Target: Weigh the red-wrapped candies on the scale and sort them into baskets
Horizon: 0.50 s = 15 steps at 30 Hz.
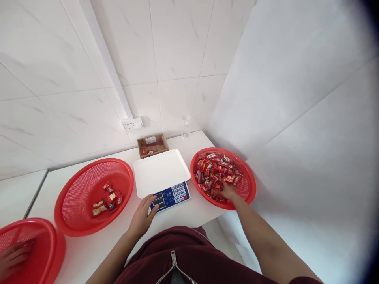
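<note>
My left hand (143,215) rests at the left end of the blue keypad panel (170,197) of a weighing scale, fingers apart and holding nothing. Behind the panel lies the scale's bare white tray (161,171). To the right, my right hand (227,191) reaches into a red mesh basket (248,193) heaped with small red-wrapped packets (216,169). Its fingertips are down among the packets, so whether they grip one is hidden. In the middle-left red basket (79,189) lie a few red packets (114,199) and a cream-coloured one (99,208).
A small cardboard box (152,146) with some red packets stands behind the scale, and a clear bottle (185,129) is near the wall. A socket strip (132,124) is on the tiles. At lower left, another person's hand (14,258) is inside a third red basket (52,244).
</note>
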Motion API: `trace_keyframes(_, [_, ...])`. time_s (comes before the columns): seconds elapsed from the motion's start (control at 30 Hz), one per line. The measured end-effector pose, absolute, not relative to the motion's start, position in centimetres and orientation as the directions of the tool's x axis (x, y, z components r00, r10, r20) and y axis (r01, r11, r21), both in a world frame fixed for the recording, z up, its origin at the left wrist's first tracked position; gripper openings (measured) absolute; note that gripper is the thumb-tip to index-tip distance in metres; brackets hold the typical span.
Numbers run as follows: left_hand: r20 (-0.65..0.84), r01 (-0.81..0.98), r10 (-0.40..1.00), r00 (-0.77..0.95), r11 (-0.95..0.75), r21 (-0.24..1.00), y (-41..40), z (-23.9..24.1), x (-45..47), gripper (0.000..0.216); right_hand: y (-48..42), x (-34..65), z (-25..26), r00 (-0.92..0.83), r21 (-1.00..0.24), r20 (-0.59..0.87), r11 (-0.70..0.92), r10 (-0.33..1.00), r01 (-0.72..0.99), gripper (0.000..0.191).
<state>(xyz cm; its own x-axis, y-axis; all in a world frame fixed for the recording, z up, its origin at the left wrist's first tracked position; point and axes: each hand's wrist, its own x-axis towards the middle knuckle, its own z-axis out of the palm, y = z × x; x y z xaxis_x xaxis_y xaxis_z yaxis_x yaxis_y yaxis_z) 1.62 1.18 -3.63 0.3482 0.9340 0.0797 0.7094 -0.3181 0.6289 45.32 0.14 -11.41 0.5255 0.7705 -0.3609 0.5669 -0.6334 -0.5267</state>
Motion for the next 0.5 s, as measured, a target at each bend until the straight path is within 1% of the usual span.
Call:
trace_keyframes(0.07, [0.076, 0.706, 0.932, 0.353, -0.319, 0.632, 1.2, -3.4, 1.9, 0.034, 0.4, 44.4, -11.5, 0.541, -0.521, -0.426, -0.686, 0.725, 0.508, 0.075])
trace_keyframes(0.17, [0.053, 0.697, 0.930, 0.363, -0.309, 0.647, 1.1, -2.9, 2.3, 0.035, 0.3, 44.0, -11.2, 0.542, -0.580, -0.463, -0.702, 0.701, 0.413, 0.059])
trace_keyframes(0.23, [0.039, 0.689, 0.931, 0.362, -0.296, 0.662, 1.1, -2.6, 2.4, 0.035, 0.0, 44.5, -10.5, 0.560, -0.597, -0.445, -0.697, 0.699, 0.396, 0.052])
trace_keyframes(0.33, [0.018, 0.668, 0.937, 0.349, -0.262, 0.697, 1.0, -2.4, 2.1, 0.034, -0.2, 45.1, -8.6, 0.678, -0.650, -0.341, -0.684, 0.651, 0.330, 0.054])
trace_keyframes(0.4, [-0.009, 0.644, 0.941, 0.337, -0.224, 0.731, 0.8, -2.2, 1.8, 0.034, 0.1, 44.7, -6.6, 0.758, -0.743, -0.249, -0.621, 0.603, 0.249, 0.056])
trace_keyframes(0.43, [-0.027, 0.628, 0.943, 0.331, -0.199, 0.752, 0.7, -2.2, 1.8, 0.033, 0.4, 44.1, -5.5, 0.771, -0.805, -0.224, -0.559, 0.597, 0.200, 0.056])
trace_keyframes(0.5, [-0.079, 0.581, 0.947, 0.313, -0.125, 0.804, 0.6, -1.8, 2.1, 0.033, 1.4, 42.1, -3.1, 0.712, -0.910, -0.229, -0.406, 0.664, 0.086, 0.058])
